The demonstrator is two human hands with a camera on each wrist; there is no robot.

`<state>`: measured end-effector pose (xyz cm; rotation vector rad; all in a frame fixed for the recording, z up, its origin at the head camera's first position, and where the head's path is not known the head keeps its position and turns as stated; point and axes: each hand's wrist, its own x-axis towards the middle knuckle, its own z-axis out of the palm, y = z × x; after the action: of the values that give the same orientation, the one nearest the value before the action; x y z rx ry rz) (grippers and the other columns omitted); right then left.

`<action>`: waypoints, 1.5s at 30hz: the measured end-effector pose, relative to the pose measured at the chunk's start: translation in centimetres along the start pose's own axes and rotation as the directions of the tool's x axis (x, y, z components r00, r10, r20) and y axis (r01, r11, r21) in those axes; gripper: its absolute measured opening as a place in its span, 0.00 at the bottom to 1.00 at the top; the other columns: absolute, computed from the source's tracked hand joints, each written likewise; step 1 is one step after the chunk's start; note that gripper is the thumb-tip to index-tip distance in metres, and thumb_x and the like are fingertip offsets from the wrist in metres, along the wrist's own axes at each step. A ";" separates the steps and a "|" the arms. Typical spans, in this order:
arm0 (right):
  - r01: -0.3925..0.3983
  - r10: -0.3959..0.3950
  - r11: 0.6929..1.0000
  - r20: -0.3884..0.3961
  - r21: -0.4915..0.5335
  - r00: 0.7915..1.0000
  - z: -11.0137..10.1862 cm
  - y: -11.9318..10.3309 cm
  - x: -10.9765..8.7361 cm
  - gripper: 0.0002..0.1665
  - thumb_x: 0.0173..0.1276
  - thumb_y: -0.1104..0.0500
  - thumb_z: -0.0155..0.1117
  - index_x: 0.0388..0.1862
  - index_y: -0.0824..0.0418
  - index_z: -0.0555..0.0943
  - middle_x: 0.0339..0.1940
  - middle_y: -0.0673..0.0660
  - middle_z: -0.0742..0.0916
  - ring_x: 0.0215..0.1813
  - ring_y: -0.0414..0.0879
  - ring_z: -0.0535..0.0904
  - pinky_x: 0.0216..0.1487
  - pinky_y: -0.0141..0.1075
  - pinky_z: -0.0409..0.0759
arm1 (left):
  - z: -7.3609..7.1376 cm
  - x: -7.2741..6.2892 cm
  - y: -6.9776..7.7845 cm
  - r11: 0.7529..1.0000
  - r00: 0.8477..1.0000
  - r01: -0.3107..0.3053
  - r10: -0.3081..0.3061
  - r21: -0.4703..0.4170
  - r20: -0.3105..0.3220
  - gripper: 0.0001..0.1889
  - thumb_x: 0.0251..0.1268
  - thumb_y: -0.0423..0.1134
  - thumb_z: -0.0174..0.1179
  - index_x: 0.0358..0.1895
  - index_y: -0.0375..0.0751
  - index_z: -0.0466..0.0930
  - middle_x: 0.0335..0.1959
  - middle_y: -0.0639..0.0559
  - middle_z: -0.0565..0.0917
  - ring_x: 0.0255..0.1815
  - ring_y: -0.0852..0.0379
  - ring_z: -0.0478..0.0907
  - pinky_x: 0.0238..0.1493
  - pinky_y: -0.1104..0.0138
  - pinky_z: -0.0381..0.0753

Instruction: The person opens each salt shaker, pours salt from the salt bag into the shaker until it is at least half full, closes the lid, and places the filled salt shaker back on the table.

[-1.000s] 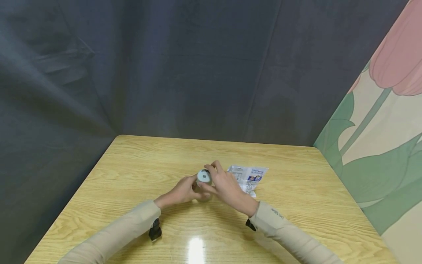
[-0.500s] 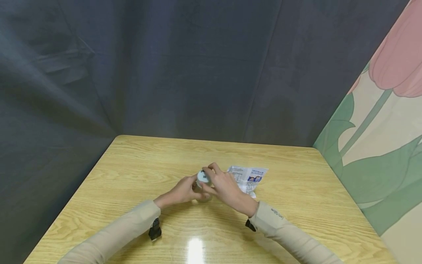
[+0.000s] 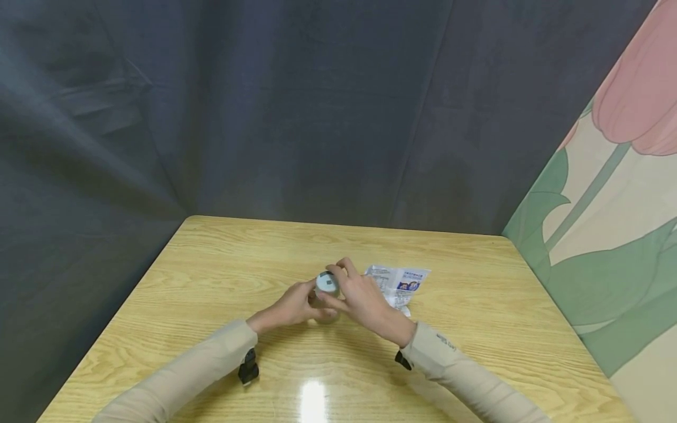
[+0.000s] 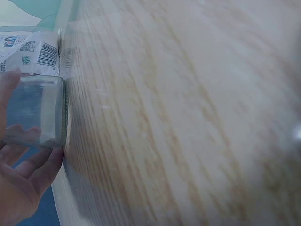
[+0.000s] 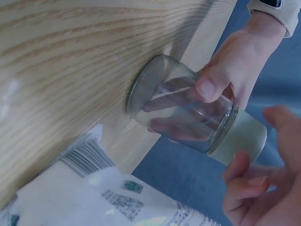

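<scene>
We saw the jar [image 5: 186, 113] upright, left hand [image 3: 290, 306] curled round it at eight o'clock, right hand [image 3: 365, 299] pinching its lid [image 5: 242, 134] at four.

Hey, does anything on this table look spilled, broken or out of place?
Nothing stands out: the glass jar stands upright, its lid looks straight, and no spill shows. The packet is creased, but that seems ordinary.

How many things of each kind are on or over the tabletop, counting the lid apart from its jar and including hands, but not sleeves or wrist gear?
Glass jar: 1
Pale lid: 1
White printed packet: 1
Hands (left hand, right hand): 2
Total: 5
</scene>
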<state>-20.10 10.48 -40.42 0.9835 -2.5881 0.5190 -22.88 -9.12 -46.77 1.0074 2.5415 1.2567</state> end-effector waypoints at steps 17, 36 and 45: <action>0.085 -0.085 0.996 -0.010 -0.008 0.996 -0.1 -0.3 0.1 0.24 0.66 0.61 0.65 0.59 0.69 0.78 0.54 0.64 0.81 0.20 0.36 0.74 0.14 0.19 0.66 | -0.1 -0.1 0.0 0.999 1.000 0.016 -0.016 0.043 -0.001 0.36 0.63 0.48 0.70 0.70 0.39 0.67 0.51 0.50 0.83 0.34 0.62 0.72 0.37 0.69 0.77; 0.047 -0.046 0.999 -0.046 0.012 0.998 0.3 -0.1 0.1 0.24 0.70 0.56 0.65 0.58 0.70 0.78 0.50 0.63 0.81 0.22 0.39 0.76 0.15 0.20 0.68 | -0.1 0.0 0.0 0.999 1.000 0.005 -0.005 0.037 0.002 0.37 0.63 0.48 0.70 0.72 0.40 0.65 0.40 0.56 0.82 0.24 0.64 0.66 0.25 0.73 0.68; 0.050 -0.045 0.996 -0.060 0.072 0.997 -0.3 -0.3 0.0 0.23 0.71 0.60 0.62 0.60 0.72 0.77 0.54 0.65 0.82 0.26 0.42 0.81 0.17 0.19 0.71 | 0.0 0.1 -0.2 1.000 1.000 0.010 -0.010 0.010 0.008 0.36 0.63 0.51 0.69 0.72 0.45 0.66 0.51 0.55 0.83 0.28 0.63 0.72 0.33 0.70 0.78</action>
<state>-19.86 10.38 -40.06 1.0351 -2.5040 0.6243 -23.07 -9.10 -46.91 0.9987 2.5457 1.2367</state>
